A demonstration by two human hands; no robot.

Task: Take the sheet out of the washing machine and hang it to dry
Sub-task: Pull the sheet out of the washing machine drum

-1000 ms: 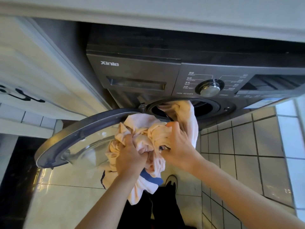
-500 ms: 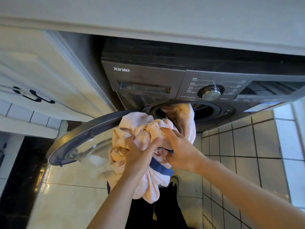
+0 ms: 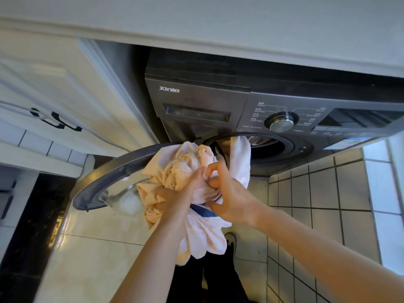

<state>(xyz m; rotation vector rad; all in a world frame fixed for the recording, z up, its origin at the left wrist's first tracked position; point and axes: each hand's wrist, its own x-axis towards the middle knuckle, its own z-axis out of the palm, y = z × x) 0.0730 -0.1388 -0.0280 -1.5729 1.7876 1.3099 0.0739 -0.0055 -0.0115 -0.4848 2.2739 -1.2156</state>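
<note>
The pale pink sheet (image 3: pixel 185 169) is bunched just in front of the washing machine (image 3: pixel 196 101) drum opening, with one end still inside. The left hand (image 3: pixel 175 193) and right hand (image 3: pixel 229 197) both grip the bundle with curled fingers. The machine's panel reads "Xinle", with "Cotton", "Synthetic" and "Wool" beside its dial (image 3: pixel 281 123).

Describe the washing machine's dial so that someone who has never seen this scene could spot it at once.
Find the dark grey washer under the white counter. On its front panel, right of the drawer and just above the drum opening, sits the dial. It is the only round, shiny silver knob there, ringed in black with programme labels around it.
</note>
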